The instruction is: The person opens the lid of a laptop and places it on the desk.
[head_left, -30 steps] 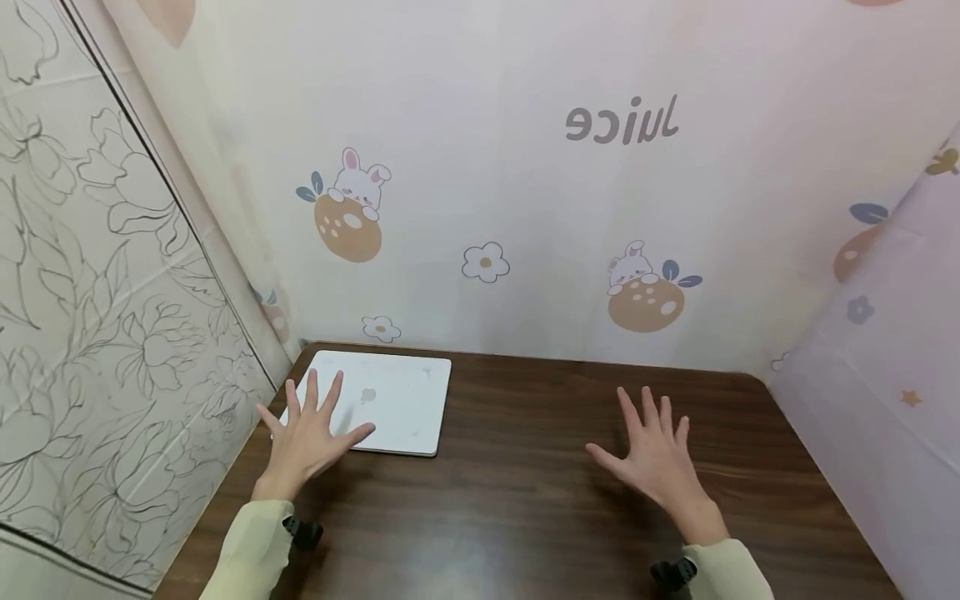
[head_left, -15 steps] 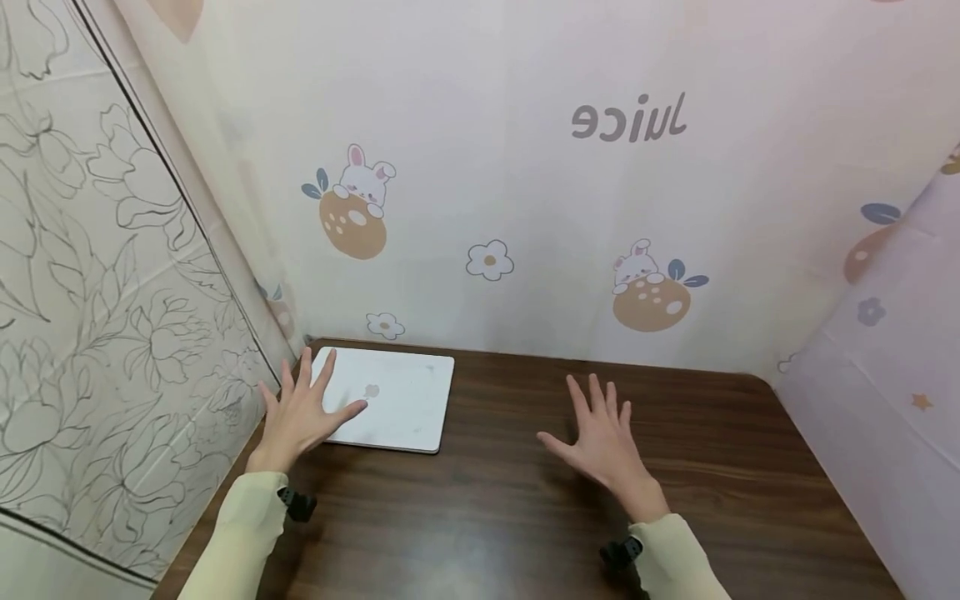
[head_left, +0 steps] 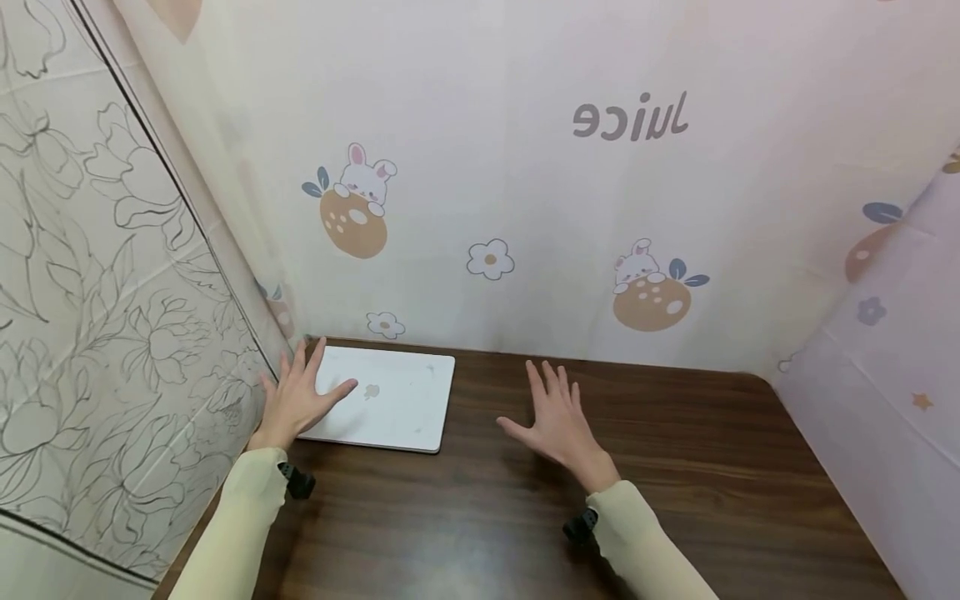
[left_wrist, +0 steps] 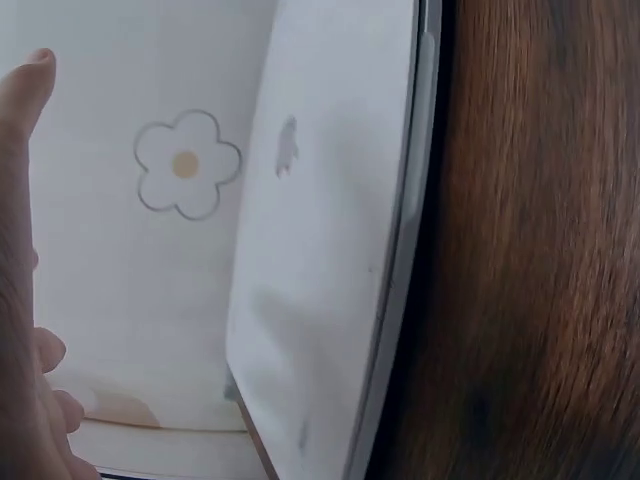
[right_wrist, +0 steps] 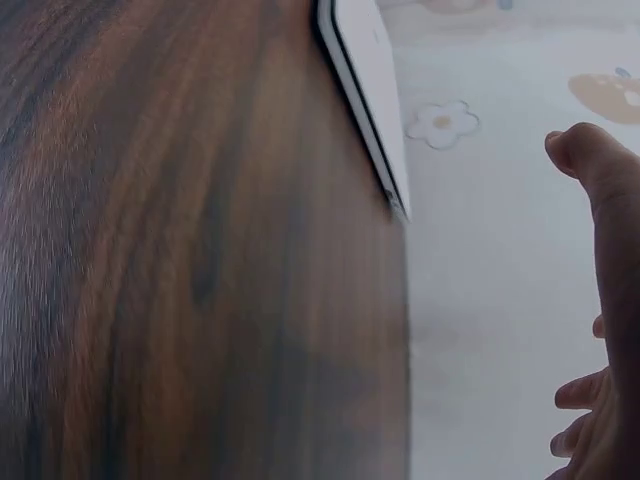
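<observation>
A closed white laptop (head_left: 397, 408) with an apple logo lies flat at the back left of the dark wooden table (head_left: 450, 517). Above its left end hovers my left hand (head_left: 292, 404), fingers spread and holding nothing. In the left wrist view a gap shows between that hand (left_wrist: 25, 300) and the laptop (left_wrist: 330, 200). My right hand (head_left: 558, 421) is over the table to the right of the laptop, its fingers spread and nothing in them. The right wrist view has the laptop's corner (right_wrist: 370, 80) at the top and my right thumb (right_wrist: 590, 160) apart from it.
Behind the table hangs a pale curtain (head_left: 510, 167) printed with rabbits and fruit. A flower-patterned sheet (head_left: 112, 333) borders the left side, and another printed curtain (head_left: 900, 375) the right. Each wrist carries a small black camera (head_left: 581, 527).
My right hand has moved left across the table, closer to the laptop. The left hand has shifted slightly left and toward the back. The laptop lies where it was.
</observation>
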A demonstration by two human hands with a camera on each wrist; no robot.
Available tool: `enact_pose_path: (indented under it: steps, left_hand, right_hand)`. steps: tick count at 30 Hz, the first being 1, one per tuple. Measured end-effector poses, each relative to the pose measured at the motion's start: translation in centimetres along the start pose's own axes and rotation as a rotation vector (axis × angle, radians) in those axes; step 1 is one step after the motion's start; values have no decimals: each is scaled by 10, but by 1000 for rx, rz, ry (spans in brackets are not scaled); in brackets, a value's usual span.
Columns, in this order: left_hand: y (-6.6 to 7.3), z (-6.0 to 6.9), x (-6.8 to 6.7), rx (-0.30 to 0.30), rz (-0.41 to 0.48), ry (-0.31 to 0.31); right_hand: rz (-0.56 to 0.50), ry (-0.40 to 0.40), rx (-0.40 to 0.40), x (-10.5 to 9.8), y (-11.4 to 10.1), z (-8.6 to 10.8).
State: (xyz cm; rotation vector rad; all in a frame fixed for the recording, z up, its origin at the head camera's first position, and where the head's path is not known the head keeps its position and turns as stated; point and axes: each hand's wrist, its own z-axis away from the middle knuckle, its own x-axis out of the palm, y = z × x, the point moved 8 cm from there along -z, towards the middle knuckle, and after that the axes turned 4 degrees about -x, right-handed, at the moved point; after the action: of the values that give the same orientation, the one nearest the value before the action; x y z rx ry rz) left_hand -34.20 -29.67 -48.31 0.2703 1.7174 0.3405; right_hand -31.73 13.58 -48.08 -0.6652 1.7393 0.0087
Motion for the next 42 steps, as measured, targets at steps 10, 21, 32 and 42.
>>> enact_pose_path:
  steps: [10, 21, 32, 42]
  left_hand:
    - [-18, -12, 15, -23, 21, -7]
    - [-30, -22, 22, -35, 41, -19]
    - [-34, -26, 33, -56, 51, -61]
    - [-36, -28, 42, -52, 52, -107]
  right_hand:
    - [-88, -64, -4, 24, -20, -18]
    - [-124, -112, 6, 45, -41, -39]
    - [-163, -165, 22, 72, -61, -49]
    - [-176, -193, 7, 91, -74, -57]
